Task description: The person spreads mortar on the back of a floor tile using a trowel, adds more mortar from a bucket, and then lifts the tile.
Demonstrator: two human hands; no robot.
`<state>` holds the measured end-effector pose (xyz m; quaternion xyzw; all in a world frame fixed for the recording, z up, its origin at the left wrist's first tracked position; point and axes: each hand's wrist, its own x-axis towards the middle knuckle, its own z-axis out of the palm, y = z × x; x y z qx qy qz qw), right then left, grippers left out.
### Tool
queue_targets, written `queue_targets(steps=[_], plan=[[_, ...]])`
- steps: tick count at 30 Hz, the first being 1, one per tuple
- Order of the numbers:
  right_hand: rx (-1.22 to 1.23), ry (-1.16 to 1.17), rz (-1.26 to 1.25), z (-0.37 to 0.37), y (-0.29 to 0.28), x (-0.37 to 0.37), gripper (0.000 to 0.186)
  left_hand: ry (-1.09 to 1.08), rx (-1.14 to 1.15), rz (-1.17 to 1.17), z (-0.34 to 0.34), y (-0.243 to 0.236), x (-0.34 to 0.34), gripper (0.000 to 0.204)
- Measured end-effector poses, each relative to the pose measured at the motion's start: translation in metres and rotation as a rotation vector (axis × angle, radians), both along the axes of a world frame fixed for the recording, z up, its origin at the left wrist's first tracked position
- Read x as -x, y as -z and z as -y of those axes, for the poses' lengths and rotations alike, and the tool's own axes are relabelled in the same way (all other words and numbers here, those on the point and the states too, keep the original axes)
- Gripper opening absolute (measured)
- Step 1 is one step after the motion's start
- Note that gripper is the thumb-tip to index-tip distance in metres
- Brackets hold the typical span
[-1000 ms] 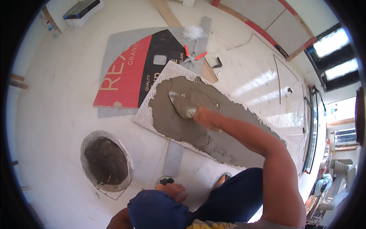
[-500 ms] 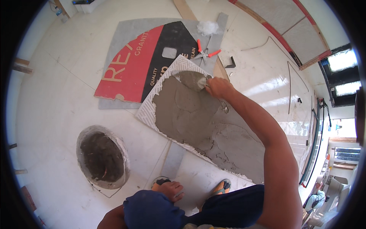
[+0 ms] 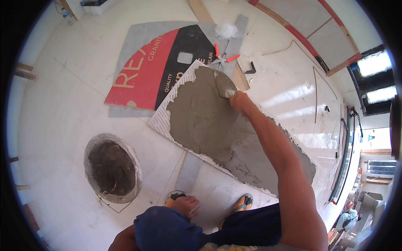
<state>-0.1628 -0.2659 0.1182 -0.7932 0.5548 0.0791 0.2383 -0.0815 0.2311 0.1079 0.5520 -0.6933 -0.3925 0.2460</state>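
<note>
My right hand [image 3: 240, 101] is closed round the handle of a trowel [image 3: 224, 85], hiding most of the handle. The trowel's blade lies against grey mortar [image 3: 205, 111] near the far end of a large tile [image 3: 161, 122]. The mortar covers most of the tile's ridged, pale back, and bare ribs show along the far left edge. My left hand [image 3: 186, 206] rests by my left knee with its fingers curled in, and I see nothing in it. To the left stands a bucket [image 3: 137, 167] with dark grey mortar inside its crusted rim.
Past the tile lie a red and black cardboard piece [image 3: 144, 73] on a grey slab, red-handled pliers [image 3: 222, 58] and a crumpled clear plastic piece [image 3: 226, 30]. A grey strip [image 3: 188, 172] runs under the tile's near edge. Framed panels [image 3: 307, 27] stand at the far right.
My right hand and the trowel have turned and shifted slightly nearer, smearing mortar over the ribs at the tile's far corner. My left hand stays by the knee.
</note>
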Motion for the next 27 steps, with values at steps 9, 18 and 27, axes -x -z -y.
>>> queue_targets(steps=[9,18,27], plan=[[-0.112,0.217,0.009,-0.079,-0.004,0.068,0.045,-0.039,0.080,-0.045,-0.002,0.003,0.000,0.025],[-0.429,0.316,0.340,-0.082,-0.028,-0.016,0.044,-0.024,0.031,-0.045,0.001,0.001,0.000,0.028],[-0.406,-0.242,0.196,-0.153,-0.025,-0.089,0.043,-0.133,0.026,-0.052,-0.008,0.003,0.002,0.026]])
